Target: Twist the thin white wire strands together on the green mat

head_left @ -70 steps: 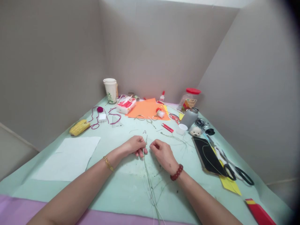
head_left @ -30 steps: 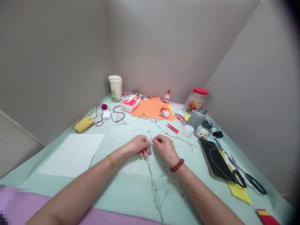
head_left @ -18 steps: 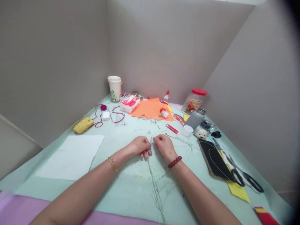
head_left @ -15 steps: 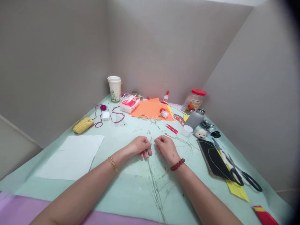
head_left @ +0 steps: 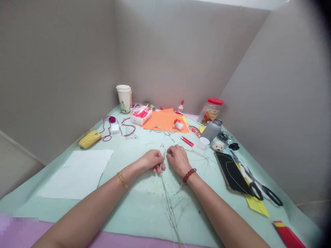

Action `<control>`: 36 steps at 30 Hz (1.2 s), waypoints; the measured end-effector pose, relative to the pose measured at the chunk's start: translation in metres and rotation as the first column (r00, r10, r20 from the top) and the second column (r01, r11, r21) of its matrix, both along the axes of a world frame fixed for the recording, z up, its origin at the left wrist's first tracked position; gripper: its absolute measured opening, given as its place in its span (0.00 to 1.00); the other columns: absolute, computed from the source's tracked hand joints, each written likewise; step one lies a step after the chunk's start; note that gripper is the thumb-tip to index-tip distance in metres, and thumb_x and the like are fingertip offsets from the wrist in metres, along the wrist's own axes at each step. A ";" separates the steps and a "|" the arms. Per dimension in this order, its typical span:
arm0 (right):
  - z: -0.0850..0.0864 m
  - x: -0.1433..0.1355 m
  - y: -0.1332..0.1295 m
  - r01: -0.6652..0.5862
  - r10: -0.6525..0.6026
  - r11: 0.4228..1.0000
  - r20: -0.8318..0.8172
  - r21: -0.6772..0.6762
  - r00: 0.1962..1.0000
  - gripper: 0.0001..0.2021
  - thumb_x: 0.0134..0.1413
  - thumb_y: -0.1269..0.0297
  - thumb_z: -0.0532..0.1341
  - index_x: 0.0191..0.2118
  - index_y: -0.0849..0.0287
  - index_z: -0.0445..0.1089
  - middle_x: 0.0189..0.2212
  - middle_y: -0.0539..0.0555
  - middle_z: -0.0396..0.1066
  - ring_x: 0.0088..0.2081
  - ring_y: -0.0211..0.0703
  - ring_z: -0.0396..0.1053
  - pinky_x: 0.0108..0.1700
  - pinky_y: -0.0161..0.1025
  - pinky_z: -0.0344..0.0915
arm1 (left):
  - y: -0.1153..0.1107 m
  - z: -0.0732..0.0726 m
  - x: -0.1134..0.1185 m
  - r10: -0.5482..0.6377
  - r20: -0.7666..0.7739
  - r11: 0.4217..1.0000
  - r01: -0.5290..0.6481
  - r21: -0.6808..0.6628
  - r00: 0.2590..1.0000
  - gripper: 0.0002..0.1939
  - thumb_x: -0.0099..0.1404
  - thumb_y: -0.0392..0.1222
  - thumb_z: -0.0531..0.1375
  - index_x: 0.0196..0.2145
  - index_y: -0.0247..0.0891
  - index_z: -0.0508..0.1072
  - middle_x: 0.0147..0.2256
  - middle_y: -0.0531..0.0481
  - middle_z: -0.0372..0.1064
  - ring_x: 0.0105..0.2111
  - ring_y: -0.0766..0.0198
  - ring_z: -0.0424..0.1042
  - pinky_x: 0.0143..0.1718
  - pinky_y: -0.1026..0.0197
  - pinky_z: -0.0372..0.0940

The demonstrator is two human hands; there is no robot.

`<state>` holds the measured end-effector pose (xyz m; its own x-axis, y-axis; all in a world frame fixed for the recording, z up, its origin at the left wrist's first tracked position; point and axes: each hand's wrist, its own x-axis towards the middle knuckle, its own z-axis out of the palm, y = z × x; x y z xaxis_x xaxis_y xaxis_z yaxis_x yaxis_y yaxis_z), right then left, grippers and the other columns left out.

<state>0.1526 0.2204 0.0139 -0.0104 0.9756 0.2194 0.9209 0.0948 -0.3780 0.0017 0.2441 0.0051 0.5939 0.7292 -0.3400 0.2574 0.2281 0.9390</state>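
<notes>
Thumb and fingers of my left hand [head_left: 155, 161] are pinched around a bundle of thin cords [head_left: 168, 210], pale green and white. The strands trail down across the table toward me, and a short dark end sticks up above the pinch. Just to the right, my right hand [head_left: 178, 159] hovers over the mat with its fingers curled and its fingertips close to that upright end. Whether anything sits between those fingertips is too small to make out. More thin green cords [head_left: 201, 155] lie on the mat beyond my right hand.
White paper [head_left: 77, 172] lies left, below a yellow corn-shaped object [head_left: 90, 139]. A red lighter [head_left: 187, 141], white cup [head_left: 203, 142] and grey bottle [head_left: 211, 131] stand beyond my right hand. On the right are a black board [head_left: 232, 172] and scissors [head_left: 258, 186]. Orange paper [head_left: 162, 120] lies behind.
My right hand has shifted slightly, its fingers moving up and closer to the cord end. My left hand keeps its pinch. The whole view has slid a little.
</notes>
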 end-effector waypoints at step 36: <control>0.020 -0.013 0.005 -0.173 -0.510 0.702 -0.657 -0.691 0.555 0.13 0.44 0.76 0.54 0.14 0.62 0.55 0.09 0.45 0.54 0.11 0.25 0.48 0.13 0.26 0.45 | -0.001 0.001 0.000 -0.005 -0.025 1.000 0.005 0.007 1.000 0.05 0.56 0.39 0.54 0.28 0.33 0.63 0.27 0.48 0.72 0.17 0.72 0.67 0.14 0.71 0.55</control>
<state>0.1400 0.2258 0.0344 0.0042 0.7995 -0.6007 0.1869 -0.5907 -0.7849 0.0017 0.2435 0.0060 0.5891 0.7286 -0.3495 0.2819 0.2200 0.9339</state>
